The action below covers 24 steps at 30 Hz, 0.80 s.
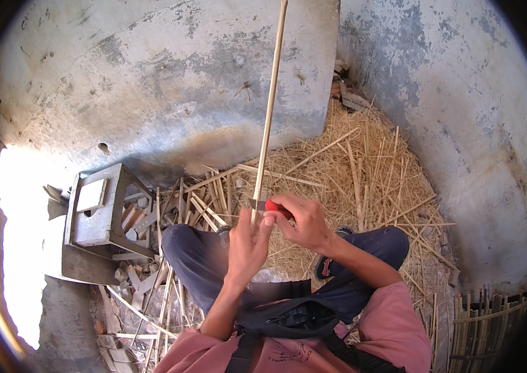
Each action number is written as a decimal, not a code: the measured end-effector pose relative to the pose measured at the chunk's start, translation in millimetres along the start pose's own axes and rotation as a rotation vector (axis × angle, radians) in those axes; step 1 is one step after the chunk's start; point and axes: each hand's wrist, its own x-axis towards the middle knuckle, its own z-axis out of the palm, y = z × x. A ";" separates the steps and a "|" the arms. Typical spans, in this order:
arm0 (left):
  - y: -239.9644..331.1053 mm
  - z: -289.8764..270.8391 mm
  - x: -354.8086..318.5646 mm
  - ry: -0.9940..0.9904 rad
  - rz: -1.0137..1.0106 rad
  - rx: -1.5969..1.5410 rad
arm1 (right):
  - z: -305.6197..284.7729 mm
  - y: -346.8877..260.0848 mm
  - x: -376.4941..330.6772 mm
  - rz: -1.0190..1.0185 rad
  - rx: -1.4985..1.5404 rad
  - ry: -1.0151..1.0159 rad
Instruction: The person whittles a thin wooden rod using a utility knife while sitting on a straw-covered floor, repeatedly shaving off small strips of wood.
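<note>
A long, thin pale wooden strip (269,115), possibly bamboo, rises from my left hand (248,248) toward the top of the view. My left fingers are closed around its lower end. In my right hand (304,221) is a knife with a red handle (280,210), gripped just right of the strip. Its short dark blade (257,204) lies across the strip, right above my left fingers. Both hands are close together in front of my bent knees, and the strip's lowest part is hidden by the left hand.
Shavings and loose strips (338,155) cover the floor ahead and to the right. A weathered wooden box frame (99,217) stands at the left by rubble. Worn walls (214,74) close in ahead and right; a slatted basket-like piece (484,332) sits lower right.
</note>
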 end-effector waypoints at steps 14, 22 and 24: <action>-0.5 0.4 3.8 0.088 0.090 0.225 | 0.8 -1.7 0.8 -0.021 -0.112 0.021; -9.4 1.0 6.1 0.055 0.017 0.277 | -1.0 -8.0 2.0 -0.058 -0.319 0.010; -3.6 2.6 7.0 0.053 -0.003 0.272 | -2.1 -9.2 0.8 -0.053 -0.361 0.013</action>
